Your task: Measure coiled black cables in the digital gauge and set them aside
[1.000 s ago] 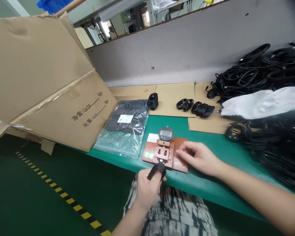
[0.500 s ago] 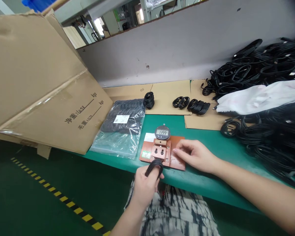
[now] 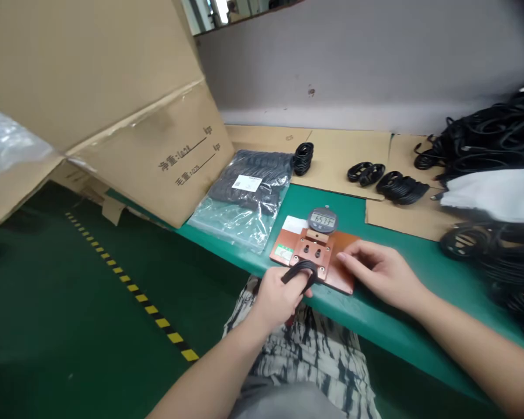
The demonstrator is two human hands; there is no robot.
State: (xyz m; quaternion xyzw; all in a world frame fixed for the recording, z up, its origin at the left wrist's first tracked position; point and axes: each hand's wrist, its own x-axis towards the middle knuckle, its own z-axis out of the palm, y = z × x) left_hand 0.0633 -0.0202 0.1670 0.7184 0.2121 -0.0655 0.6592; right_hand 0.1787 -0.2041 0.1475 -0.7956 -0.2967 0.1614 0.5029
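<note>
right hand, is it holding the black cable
No, the black cable is looped in the left hand, while the right hand sits over the copper-coloured plate.

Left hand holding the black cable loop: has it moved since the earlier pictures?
Yes: the left hand has moved toward the digital gauge, its cable loop now over the fixture.

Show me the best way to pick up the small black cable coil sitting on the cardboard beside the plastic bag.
Close the hand around the middle of the coil, coming from above and slightly right. The bag sits close against its left side, so the right is likely easier, and the tight stack of loops should give fingers a firm hold.
</note>
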